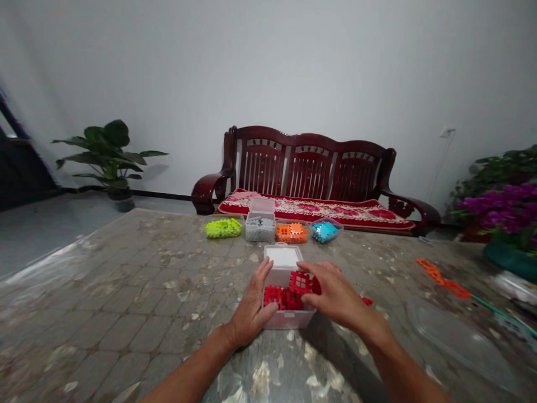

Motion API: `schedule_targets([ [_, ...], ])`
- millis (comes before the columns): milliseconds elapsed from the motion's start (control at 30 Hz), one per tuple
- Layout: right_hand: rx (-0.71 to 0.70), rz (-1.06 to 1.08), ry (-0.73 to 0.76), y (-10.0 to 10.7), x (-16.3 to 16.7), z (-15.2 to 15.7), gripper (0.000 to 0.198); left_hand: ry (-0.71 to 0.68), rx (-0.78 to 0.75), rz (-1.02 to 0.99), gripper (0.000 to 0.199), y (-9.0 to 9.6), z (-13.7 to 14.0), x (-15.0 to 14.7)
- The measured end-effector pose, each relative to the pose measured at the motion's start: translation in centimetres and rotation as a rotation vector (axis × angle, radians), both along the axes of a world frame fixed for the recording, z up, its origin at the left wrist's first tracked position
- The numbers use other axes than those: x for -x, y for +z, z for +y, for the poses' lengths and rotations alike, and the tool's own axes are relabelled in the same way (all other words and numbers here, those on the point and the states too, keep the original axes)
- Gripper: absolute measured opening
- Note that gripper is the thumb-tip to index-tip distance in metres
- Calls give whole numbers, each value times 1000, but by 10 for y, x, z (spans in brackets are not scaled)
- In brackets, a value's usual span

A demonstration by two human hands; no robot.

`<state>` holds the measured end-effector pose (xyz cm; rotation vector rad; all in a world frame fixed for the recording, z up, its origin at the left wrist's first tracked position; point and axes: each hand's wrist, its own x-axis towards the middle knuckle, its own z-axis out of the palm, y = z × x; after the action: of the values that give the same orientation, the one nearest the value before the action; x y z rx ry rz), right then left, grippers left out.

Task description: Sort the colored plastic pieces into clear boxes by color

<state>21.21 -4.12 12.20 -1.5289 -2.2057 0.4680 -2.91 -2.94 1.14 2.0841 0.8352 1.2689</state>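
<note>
In the head view, the clear box (289, 321) stands on the patterned tablecloth (155, 291), between the two hands, its lid (283, 257) raised at the back. Red lattice pieces (274, 296) fill it. The left hand (250, 308) lies along its left side, thumb and fingers apart. The right hand (335, 291) curls around red pieces at the right; whether it pinches them, I cannot tell. Behind stand containers of lime (223, 228), grey (260, 228), orange (291, 232) and blue pieces (324, 230) (any lettering is too small to read).
</note>
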Motion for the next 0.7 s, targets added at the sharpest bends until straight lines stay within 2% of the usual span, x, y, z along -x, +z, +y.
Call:
schedule_targets([
  [133, 65, 54, 87, -4, -3, 4, 63, 7, -1, 15, 75, -1, 0, 1],
  [200, 50, 96, 27, -4, -12, 9, 53, 9, 10, 20, 75, -1, 0, 1],
  [267, -34, 97, -102, -3, -21, 13, 46, 11, 18, 26, 75, -1, 0, 1],
  [333, -146, 33, -238, -1, -30, 15, 46, 12, 20, 31, 74, -1, 0, 2],
  [400, -200, -77, -320, 1, -36, 15, 49, 10, 19, 30, 73, -1, 1, 2],
  [533, -145, -236, -374, 0, -41, 12, 54, 1, 19, 17, 74, -1, 1, 1],
  [700, -151, -275, -361, -5, -44, 11, 54, 0, 14, 20, 73, -1, 0, 1],
])
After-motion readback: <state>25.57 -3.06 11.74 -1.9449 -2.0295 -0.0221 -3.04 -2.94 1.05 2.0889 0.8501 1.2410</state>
